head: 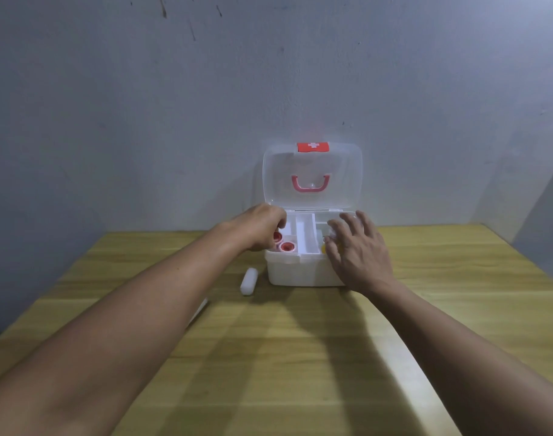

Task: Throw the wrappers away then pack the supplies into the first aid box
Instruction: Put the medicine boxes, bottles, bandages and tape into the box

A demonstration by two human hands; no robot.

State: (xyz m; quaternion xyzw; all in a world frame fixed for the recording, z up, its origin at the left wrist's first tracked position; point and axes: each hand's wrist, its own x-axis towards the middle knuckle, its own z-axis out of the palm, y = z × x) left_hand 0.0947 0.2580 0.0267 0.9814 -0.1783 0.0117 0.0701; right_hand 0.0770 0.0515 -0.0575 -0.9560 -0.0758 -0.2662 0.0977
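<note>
Left hand [262, 226]: grip curled down into the left compartment of the first aid box [303, 272], fingers bent and hidden behind the knuckles. It sits right over the two red-cored tape rolls [283, 243]; whether it pinches one or only touches it cannot be told.

Right hand [357, 250]: fingers spread, palm down over the right side of the box, covering a pale item with a yellow part [323, 248]. Contact is likely, but a closed hold is not visible; the grip reads as spread.

Box: white plastic, on the desk [300, 341] against the wall, clear lid [313, 174] standing upright, divider tray inside.

Remaining supply: a small white roll [249, 281] lies on the desk just beside the box's front left corner, apart from both hands.

Handling judgement: the roll looks light and soft, so a gentle pinch across its middle should do. The tape rolls are stiff and light, best taken by the rim. The empty-looking box may slide if pushed.
</note>
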